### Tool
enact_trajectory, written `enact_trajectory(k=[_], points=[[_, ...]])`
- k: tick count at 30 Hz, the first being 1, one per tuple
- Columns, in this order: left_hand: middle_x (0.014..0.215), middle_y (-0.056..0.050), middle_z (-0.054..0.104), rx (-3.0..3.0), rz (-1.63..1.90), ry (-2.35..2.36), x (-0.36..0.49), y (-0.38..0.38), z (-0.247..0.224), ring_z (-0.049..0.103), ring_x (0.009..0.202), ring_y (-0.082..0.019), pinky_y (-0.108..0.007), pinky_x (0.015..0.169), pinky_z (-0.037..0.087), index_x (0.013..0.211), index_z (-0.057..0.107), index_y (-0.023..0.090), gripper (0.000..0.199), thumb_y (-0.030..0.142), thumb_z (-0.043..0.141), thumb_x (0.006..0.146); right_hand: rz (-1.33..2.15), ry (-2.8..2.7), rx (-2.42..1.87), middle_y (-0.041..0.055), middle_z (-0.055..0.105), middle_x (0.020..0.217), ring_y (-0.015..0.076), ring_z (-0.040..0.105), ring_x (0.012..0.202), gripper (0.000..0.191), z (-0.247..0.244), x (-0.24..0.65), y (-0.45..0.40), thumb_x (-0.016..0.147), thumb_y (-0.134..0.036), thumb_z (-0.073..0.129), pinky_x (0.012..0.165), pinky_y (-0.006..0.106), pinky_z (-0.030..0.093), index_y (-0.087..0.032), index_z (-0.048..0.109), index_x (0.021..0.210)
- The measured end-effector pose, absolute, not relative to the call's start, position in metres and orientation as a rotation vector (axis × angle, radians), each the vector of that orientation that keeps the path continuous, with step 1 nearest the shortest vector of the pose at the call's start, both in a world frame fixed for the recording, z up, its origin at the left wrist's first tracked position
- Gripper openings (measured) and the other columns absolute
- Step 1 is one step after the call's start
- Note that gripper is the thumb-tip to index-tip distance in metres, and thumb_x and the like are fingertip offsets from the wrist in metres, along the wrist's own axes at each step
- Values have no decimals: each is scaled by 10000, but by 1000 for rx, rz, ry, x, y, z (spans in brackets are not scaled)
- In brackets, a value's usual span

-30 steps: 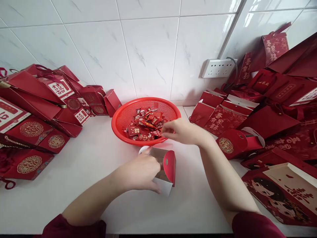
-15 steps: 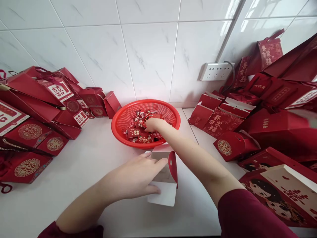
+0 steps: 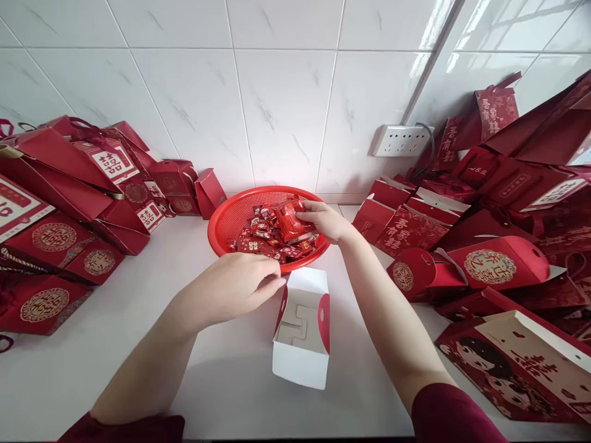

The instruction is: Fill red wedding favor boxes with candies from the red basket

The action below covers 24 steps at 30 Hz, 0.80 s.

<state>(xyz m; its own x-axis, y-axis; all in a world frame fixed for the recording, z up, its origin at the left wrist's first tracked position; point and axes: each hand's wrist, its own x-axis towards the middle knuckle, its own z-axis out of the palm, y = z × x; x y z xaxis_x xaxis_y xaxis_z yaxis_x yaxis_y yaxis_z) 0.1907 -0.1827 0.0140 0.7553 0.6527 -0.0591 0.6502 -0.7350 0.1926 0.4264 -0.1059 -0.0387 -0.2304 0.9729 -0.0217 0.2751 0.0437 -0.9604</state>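
Note:
My right hand [image 3: 323, 221] is closed around a shiny red packet [image 3: 292, 218], lifted above the right part of the red plastic basket [image 3: 215, 237]. Under it, many small red wrapped sweets [image 3: 258, 237] fill the basket bottom. Hanging over the basket's front rim, my left hand [image 3: 240, 280] has its fingers curled in and its thumb near the index finger; nothing shows in it. Just right of that hand stands an open carton [image 3: 300, 366], white inside with red side flaps. I see its interlocking bottom tabs and nothing inside it.
Red gift boxes [image 3: 55, 237] with gold and white emblems are stacked on the left. More red boxes and bags [image 3: 410, 227] crowd the right side. A white power strip [image 3: 401, 141] is against the tiled wall [image 3: 286, 104] behind the white worktop [image 3: 221, 394].
My right hand has risen from among the sweets with the red packet, shifting right. My left hand has left the carton and moved left and slightly up toward the basket rim.

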Motion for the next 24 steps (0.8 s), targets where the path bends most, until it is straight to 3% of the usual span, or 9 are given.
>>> enact_trajectory(k=[3, 6, 9, 12, 17, 20, 24], points=[[528, 13, 508, 2695, 19, 1140, 198, -184, 9, 396, 476, -123, -300, 501, 233, 587, 463, 182, 527, 531, 397, 976, 1368, -1481, -1120, 83, 680, 1164, 163, 686, 881, 333, -44, 432, -114, 921, -230, 441, 657, 267, 613, -193, 532, 1239], [488, 13, 477, 2593, -84, 1066, 203, -187, 5, 340, 440, -108, -295, 483, 216, 534, 435, 176, 575, 604, 463, 917, 1588, -1224, -841, 52, 714, 1022, 135, 680, 747, 297, -47, 432, -123, 921, -302, 500, 567, 219, 603, -199, 588, 1185], [454, 17, 387, 2548, -249, 928, 205, -188, 0, 269, 428, -102, -304, 465, 190, 496, 350, 171, 555, 524, 494, 900, 1706, -1133, -648, 21, 725, 913, 115, 673, 679, 328, -47, 431, -136, 854, -400, 693, 552, 188, 595, -201, 652, 1112], [445, 17, 291, 2544, -281, 977, 206, -186, -3, 212, 420, -105, -317, 464, 174, 512, 249, 173, 480, 375, 446, 900, 1653, -1289, -625, -9, 698, 761, 69, 614, 560, 287, -45, 433, -149, 738, -308, 838, 483, 137, 530, -167, 693, 943], [523, 4, 399, 2429, -329, 1132, 205, -174, -3, 320, 472, -124, -308, 481, 200, 582, 293, 188, 327, 298, 445, 850, 1478, -1528, -627, -14, 672, 736, 72, 579, 555, 280, -39, 439, -169, 714, -267, 853, 442, 151, 469, -151, 701, 919], [696, -8, 582, 2366, -286, 1040, 203, -167, -2, 480, 594, -148, -280, 524, 286, 698, 480, 196, 228, 325, 428, 879, 1476, -1637, -530, -19, 657, 755, 77, 585, 618, 228, -33, 435, -183, 731, -198, 832, 540, 173, 504, -149, 681, 895], [881, -13, 690, 2312, -276, 937, 201, -164, 1, 598, 763, -177, -262, 631, 384, 862, 628, 215, 299, 418, 416, 919, 1483, -1856, -517, 17, 676, 900, 123, 643, 798, 282, -31, 425, -194, 777, -151, 780, 714, 240, 548, -138, 657, 1032]])
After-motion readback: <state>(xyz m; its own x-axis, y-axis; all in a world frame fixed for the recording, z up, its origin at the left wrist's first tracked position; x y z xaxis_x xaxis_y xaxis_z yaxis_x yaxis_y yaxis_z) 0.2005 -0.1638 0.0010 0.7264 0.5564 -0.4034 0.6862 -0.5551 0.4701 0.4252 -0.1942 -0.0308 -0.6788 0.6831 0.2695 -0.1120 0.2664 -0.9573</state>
